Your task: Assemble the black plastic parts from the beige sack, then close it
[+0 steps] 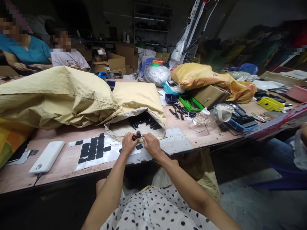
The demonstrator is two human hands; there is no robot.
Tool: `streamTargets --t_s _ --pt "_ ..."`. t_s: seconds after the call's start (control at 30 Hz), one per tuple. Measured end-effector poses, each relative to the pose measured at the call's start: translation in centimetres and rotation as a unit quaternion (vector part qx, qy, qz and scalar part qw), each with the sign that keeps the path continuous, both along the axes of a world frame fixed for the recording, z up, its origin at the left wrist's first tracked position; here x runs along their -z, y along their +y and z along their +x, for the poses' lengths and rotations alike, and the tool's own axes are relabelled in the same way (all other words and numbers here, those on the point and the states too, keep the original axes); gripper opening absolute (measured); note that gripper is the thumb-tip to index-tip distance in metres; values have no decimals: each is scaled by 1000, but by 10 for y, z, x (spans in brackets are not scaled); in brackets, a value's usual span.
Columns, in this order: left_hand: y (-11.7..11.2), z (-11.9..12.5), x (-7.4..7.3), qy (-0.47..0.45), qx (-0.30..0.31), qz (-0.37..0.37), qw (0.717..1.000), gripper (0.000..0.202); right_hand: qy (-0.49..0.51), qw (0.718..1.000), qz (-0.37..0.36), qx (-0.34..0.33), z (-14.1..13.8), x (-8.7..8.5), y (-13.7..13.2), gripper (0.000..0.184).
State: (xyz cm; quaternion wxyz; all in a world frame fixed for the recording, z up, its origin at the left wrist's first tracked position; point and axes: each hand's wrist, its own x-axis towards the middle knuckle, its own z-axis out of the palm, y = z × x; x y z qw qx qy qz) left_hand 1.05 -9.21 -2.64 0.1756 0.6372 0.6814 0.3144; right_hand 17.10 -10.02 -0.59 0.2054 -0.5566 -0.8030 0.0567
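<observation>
My left hand point(128, 143) is closed on a small black part with a round dark knob point(138, 133) at its top. My right hand point(152, 145) is pinched beside it, on a thin light-coloured piece point(142, 136) that touches or nearly touches the knob; its kind is too small to make out. Just beyond both hands lies the open mouth of a tan sack point(139, 92), with many slim black pieces point(145, 120) inside. To the left, rows of black rounded-square pads point(92, 147) lie on a white sheet point(109, 156).
A white power bank point(47, 157) with a cable lies at the left. Another full tan sack point(57, 95) stands behind it. To the right are a green tray point(191, 103), loose black parts point(178, 111), a clear jar point(200, 117) and a yellow basket point(271, 104). Two people sit across the table.
</observation>
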Motion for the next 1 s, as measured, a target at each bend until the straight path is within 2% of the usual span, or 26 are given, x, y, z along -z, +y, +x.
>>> streamTargets --t_s 0.13,0.27,0.43,0.73,0.87,0.93,1.0 --pt "0 1 1 9 2 -5 1000 8 -26 999 17 30 17 1 20 26" --pt "0 -1 4 8 13 -6 1000 6 -77 995 14 60 30 11 33 22" --pt "-2 -7 6 -39 20 7 999 27 -99 992 38 64 31 23 33 20" --pt "-10 -10 -14 -105 21 -16 994 31 -103 991 10 81 23 13 31 21" --pt "-41 -4 -28 -159 48 -20 986 23 -104 992 12 77 22 12 31 21" --pt "-68 0 -33 -182 102 -40 977 26 -104 991 15 77 22 12 31 21" --pt "-97 6 -31 -200 174 -93 960 28 -105 991 15 79 22 11 30 21"
